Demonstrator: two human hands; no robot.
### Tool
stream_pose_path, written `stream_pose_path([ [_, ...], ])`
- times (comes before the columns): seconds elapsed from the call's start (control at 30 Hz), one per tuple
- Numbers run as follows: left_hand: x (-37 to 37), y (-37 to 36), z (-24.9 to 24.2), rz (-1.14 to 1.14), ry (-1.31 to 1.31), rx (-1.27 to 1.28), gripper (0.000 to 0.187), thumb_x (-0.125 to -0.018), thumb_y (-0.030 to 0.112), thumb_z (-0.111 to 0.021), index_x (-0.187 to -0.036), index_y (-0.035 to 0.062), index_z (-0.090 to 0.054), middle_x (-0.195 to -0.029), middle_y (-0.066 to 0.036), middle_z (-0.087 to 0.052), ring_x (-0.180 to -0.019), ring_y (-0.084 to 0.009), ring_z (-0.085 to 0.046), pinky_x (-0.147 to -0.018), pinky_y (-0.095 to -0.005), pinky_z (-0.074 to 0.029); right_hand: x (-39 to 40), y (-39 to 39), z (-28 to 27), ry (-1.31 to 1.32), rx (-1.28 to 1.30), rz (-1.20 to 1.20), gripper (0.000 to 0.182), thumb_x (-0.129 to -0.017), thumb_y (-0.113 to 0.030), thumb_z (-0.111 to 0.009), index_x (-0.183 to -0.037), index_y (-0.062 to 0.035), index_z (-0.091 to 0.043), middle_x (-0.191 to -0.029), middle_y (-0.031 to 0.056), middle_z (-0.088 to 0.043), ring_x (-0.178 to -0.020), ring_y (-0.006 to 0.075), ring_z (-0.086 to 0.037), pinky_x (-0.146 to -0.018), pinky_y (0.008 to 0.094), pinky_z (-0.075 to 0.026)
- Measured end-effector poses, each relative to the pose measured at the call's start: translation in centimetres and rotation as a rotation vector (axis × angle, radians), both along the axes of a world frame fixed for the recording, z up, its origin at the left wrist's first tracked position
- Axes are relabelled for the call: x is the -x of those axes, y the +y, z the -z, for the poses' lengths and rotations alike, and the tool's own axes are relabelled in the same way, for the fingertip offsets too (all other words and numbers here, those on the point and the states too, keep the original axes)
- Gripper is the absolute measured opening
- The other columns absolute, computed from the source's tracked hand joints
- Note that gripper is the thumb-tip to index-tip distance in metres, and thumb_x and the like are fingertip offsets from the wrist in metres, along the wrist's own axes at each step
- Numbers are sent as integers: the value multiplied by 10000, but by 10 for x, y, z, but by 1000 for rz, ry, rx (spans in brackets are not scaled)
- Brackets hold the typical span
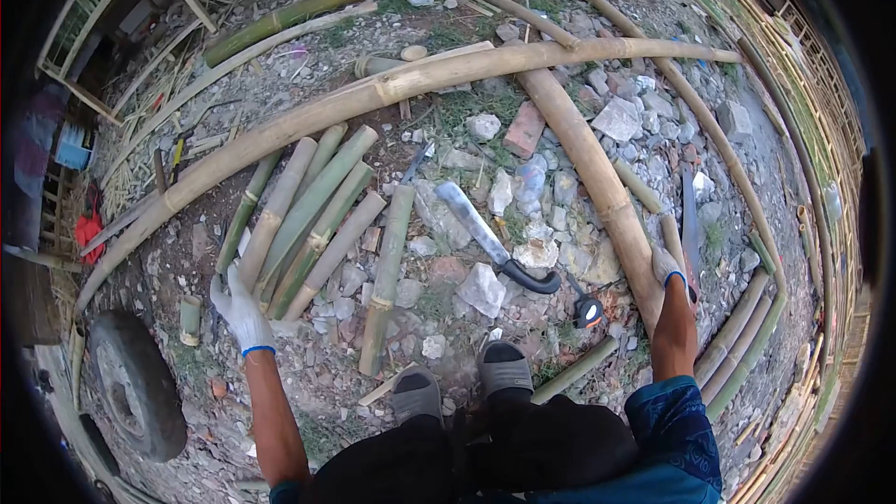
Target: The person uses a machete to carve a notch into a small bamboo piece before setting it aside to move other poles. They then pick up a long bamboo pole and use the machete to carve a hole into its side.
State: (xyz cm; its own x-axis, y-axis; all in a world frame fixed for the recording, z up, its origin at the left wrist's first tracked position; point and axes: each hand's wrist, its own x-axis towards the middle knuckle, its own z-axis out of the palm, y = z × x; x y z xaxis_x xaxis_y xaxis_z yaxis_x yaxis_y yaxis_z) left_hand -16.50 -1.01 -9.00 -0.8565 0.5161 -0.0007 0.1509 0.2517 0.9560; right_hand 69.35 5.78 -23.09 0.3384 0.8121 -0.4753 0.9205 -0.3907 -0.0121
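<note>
My left hand (pixel 241 317), in a white glove with a blue cuff, is at the near ends of a row of cut bamboo pieces (pixel 297 196). Its thumb and fingers are apart, fingertips right at a piece's end. My right hand (pixel 666 266), also gloved, is beside a thick bamboo pole (pixel 597 182). Its curled fingers are around the lower end of a short bamboo piece (pixel 670 231). Just right of that hand lies a handsaw (pixel 689 219). Between my hands, a machete (pixel 481 227) with a black handle and a tape measure (pixel 588 310) rest on the rubble.
A long bent bamboo pole (pixel 392 84) crosses the ground ahead. An old tyre (pixel 135 385) lies at left. More cut bamboo (pixel 737 327) is at right. Bricks (pixel 525 128) and broken stones (pixel 481 289) cover the ground before my sandals (pixel 505 369).
</note>
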Motion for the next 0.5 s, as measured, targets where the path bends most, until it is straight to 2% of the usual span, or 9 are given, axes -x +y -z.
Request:
stream_pose_path([
  [0.07, -15, -6, -8, -51, 109, 67, 763, -1069, 357, -649, -1582, -106, -325, -1565, -251, -440, -1389, -306, -507, -1177, -400, -402, -17, -6, 19, 94, -111, 12, 628, -1110, -455, -315, -1385, -9, -662, -1459, 356, -568, -1378, 463, -555, -1182, 466, -422],
  [0.13, -17, -17, -5, -66, 85, 31, 752, -1072, 358, -642, -1582, -98, -330, -1570, -253, -416, -1410, -311, -479, -1190, -406, -387, 20, 5, -32, 36, 65, 338, 886, -1064, -699, -296, -1489, 26, -579, -1531, 267, -560, -1507, 410, -440, -1260, 399, -295],
  [0.17, -19, -24, -3, -63, 71, 20, 747, -1073, 358, -639, -1583, -93, -332, -1572, -253, -404, -1421, -313, -465, -1197, -409, -379, 25, 6, -41, 84, 52, 403, 922, -1023, -748, -408, -1493, 27, -574, -1535, 261, -561, -1515, 375, -443, -1257, 383, -301],
  [0.27, -27, -41, -5, -102, 361, 138, 726, -1075, 343, -633, -1578, -90, -338, -1552, -253, -401, -1448, -327, -422, -1223, -425, -336, 29, -5, -44, 280, -133, 347, 856, -1022, -691, -510, -1478, 29, -592, -1504, 247, -597, -1500, 347, -473, -1250, 366, -309],
  [0.3, -39, -41, -13, -134, 385, 109, 689, -1079, 327, -621, -1558, -95, -361, -1530, -254, -404, -1473, -340, -382, -1239, -436, -303, 34, -2, -48, 226, -170, 321, 847, -1009, -683, -538, -1461, 30, -604, -1462, 261, -618, -1445, 374, -512, -1210, 390, -352],
  [0.4, -65, -39, -24, -81, 428, -54, 650, -1078, 295, -618, -1545, -86, -376, -1532, -235, -409, -1470, -337, -389, -1240, -442, -300, 74, -8, -90, 55, -275, 263, 821, -971, -661, -625, -1410, 33, -641, -1337, 301, -682, -1280, 455, -630, -1089, 463, -481],
  [0.43, -72, -37, -27, 0, 437, -41, 643, -1075, 286, -621, -1548, -75, -377, -1537, -228, -413, -1468, -331, -397, -1239, -441, -305, 107, -12, -108, 159, -586, 236, 642, -949, -531, -722, -1289, 13, -703, -1212, 282, -725, -1205, 446, -663, -1021, 479, -513],
  [0.5, -87, -35, -36, 164, 451, -13, 631, -1068, 266, -625, -1553, -54, -379, -1547, -214, -421, -1464, -320, -413, -1238, -439, -314, 128, -1, -123, 153, -709, 40, 550, -916, -469, -773, -1204, -4, -718, -1105, 264, -733, -1114, 444, -686, -962, 485, -530],
])
